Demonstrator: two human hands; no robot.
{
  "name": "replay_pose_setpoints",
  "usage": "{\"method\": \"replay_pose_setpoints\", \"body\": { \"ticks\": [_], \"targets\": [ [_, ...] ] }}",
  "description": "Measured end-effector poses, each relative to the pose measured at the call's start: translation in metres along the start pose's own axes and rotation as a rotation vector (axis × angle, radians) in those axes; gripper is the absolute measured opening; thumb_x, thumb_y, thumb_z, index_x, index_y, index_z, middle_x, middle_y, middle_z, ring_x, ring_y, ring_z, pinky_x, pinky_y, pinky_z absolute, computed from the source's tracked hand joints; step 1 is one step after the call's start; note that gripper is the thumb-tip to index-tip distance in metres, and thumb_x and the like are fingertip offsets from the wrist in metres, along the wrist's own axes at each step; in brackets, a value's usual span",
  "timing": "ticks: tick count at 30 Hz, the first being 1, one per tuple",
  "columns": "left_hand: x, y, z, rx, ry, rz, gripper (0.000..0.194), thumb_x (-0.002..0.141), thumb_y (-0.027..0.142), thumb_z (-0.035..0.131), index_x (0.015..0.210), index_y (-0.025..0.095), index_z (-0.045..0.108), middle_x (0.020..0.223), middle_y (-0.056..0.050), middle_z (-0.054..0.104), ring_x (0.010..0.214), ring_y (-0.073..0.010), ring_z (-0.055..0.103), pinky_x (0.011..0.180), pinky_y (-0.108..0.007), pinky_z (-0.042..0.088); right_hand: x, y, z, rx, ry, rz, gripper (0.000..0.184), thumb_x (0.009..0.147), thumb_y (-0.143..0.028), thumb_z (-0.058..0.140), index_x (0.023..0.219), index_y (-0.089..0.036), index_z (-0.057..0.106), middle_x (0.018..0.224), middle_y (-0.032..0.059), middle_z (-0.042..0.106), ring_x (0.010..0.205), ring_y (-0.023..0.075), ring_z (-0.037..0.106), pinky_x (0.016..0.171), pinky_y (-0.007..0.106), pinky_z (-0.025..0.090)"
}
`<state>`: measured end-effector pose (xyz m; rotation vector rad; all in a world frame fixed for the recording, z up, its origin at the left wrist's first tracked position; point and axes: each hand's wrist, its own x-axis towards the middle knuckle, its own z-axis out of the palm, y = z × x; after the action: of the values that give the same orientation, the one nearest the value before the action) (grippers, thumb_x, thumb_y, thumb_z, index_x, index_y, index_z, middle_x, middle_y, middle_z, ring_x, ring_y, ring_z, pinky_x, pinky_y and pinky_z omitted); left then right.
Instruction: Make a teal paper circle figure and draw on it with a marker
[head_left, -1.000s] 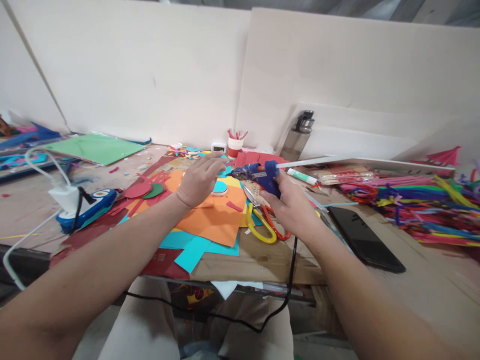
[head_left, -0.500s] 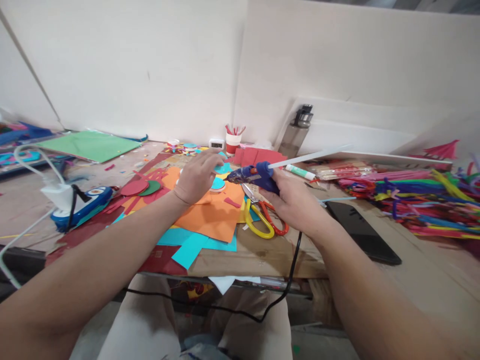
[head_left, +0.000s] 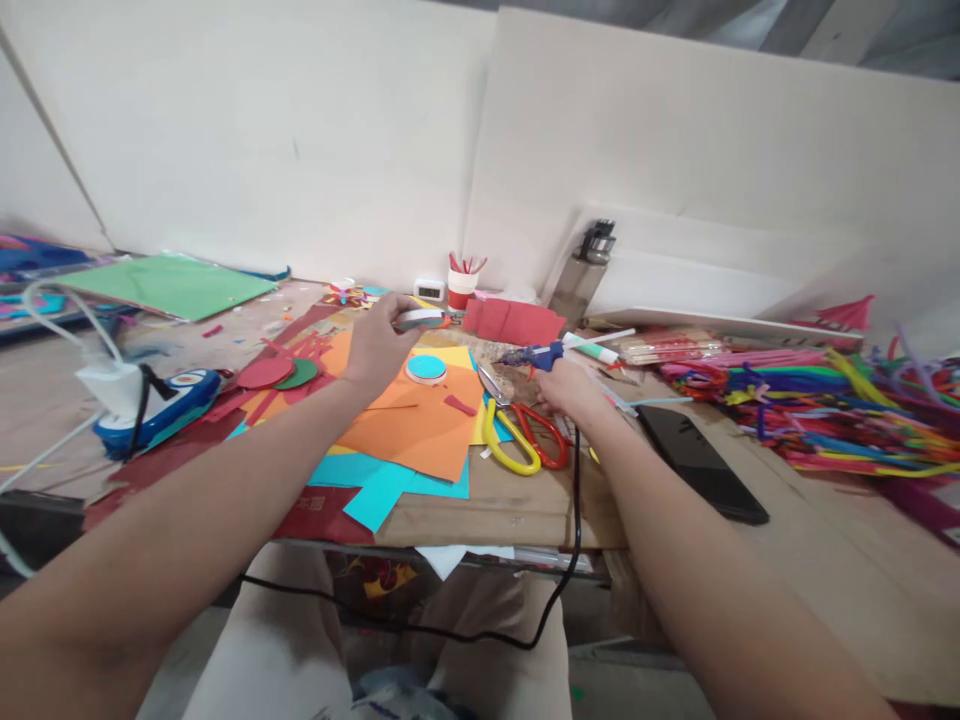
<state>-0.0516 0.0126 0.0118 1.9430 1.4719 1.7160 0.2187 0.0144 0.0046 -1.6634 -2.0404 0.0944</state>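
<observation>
The left hand (head_left: 381, 338) is curling partly closed, its thumb and fingers pinching a round, white-edged piece (head_left: 420, 319) by its side. The piece is sticking out to the right of the palm, above the far part of the papers. The right hand (head_left: 571, 390) is closing around the handle of a blue glue gun (head_left: 541, 356). The gun is lying at the far end of this hand, low over the table (head_left: 840, 570), its nozzle pointing left toward the papers; a pale glue stick (head_left: 604, 338) is jutting from its back, and a black cord (head_left: 576, 510) is hanging below the hand.

Between the hands, a blue-topped disc (head_left: 426, 369) is resting on orange paper (head_left: 409, 432), below and right of the held piece and touching neither hand. Scissors (head_left: 525, 445) with yellow and red handles are lying near the right hand, on its left. A black phone (head_left: 701, 463) is lying to the right of the right wrist. Behind the papers, a cup (head_left: 463, 288) is holding red strips beside a small white clock (head_left: 429, 290), and a bottle (head_left: 579, 280) is leaning against the boards.
</observation>
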Motion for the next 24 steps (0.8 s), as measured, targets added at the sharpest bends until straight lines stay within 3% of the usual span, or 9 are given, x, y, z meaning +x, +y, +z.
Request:
{"method": "replay_pose_setpoints", "body": {
  "ticks": [4,9,12,14,17,21,24],
  "targets": [
    [-0.001,0.0,0.002,-0.022,-0.056,0.036,0.015,0.074,0.02,0.068,0.087,0.019,0.06,0.083,0.0,0.068,0.076,-0.0145,0.061,0.068,-0.026,0.046,0.002,-0.008,0.004,-0.137,-0.036,0.128,0.021,0.088,-0.022,0.051,0.085,-0.011,0.069,0.084,0.0236,0.07,0.091,0.033,0.067,0.08,0.041,0.05],
    [-0.002,-0.003,0.003,-0.014,-0.076,0.047,0.016,0.074,0.022,0.068,0.088,0.019,0.061,0.084,-0.001,0.068,0.077,-0.015,0.061,0.068,-0.026,0.045,-0.005,-0.021,-0.003,-0.275,-0.046,0.174,0.028,0.087,-0.026,0.056,0.099,-0.003,0.067,0.103,0.0299,0.067,0.102,0.0357,0.064,0.085,0.043,0.048],
    [-0.002,-0.002,0.002,-0.018,-0.079,0.044,0.016,0.075,0.023,0.068,0.088,0.019,0.061,0.085,-0.002,0.068,0.078,-0.0155,0.062,0.07,-0.026,0.045,-0.014,-0.036,-0.009,-0.36,0.083,0.095,0.031,0.086,-0.029,0.058,0.103,-0.004,0.065,0.109,0.0283,0.064,0.107,0.0357,0.06,0.088,0.045,0.045],
    [-0.002,-0.001,0.001,-0.008,-0.072,0.048,0.016,0.075,0.024,0.068,0.088,0.019,0.061,0.086,-0.002,0.069,0.08,-0.0161,0.062,0.071,-0.027,0.046,-0.02,-0.048,-0.008,-0.235,0.11,-0.067,0.023,0.086,-0.027,0.058,0.1,-0.01,0.065,0.105,0.0192,0.065,0.101,0.0278,0.061,0.085,0.038,0.046],
    [-0.002,0.0,0.0,0.02,-0.067,0.047,0.014,0.076,0.021,0.066,0.089,0.02,0.061,0.089,-0.003,0.07,0.082,-0.0171,0.063,0.073,-0.029,0.046,-0.027,-0.065,0.002,0.062,-0.09,-0.26,0.016,0.084,-0.025,0.062,0.097,-0.016,0.065,0.094,0.0076,0.068,0.082,0.0163,0.061,0.073,0.027,0.046],
    [-0.003,0.002,0.001,-0.006,-0.086,0.028,0.015,0.076,0.019,0.067,0.089,0.02,0.061,0.089,-0.003,0.07,0.082,-0.0169,0.064,0.071,-0.028,0.047,-0.031,-0.075,0.02,0.003,-0.268,-0.304,0.008,0.082,-0.023,0.066,0.086,-0.017,0.07,0.09,0.0072,0.07,0.083,0.0163,0.062,0.072,0.025,0.044],
    [-0.003,0.003,0.002,-0.03,-0.103,0.019,0.016,0.075,0.019,0.069,0.088,0.019,0.061,0.088,-0.002,0.07,0.08,-0.0161,0.064,0.069,-0.027,0.047,-0.031,-0.078,0.025,-0.057,-0.312,-0.276,0.011,0.085,-0.021,0.062,0.088,-0.019,0.072,0.092,0.0078,0.071,0.087,0.0174,0.064,0.076,0.026,0.045]
  ]
}}
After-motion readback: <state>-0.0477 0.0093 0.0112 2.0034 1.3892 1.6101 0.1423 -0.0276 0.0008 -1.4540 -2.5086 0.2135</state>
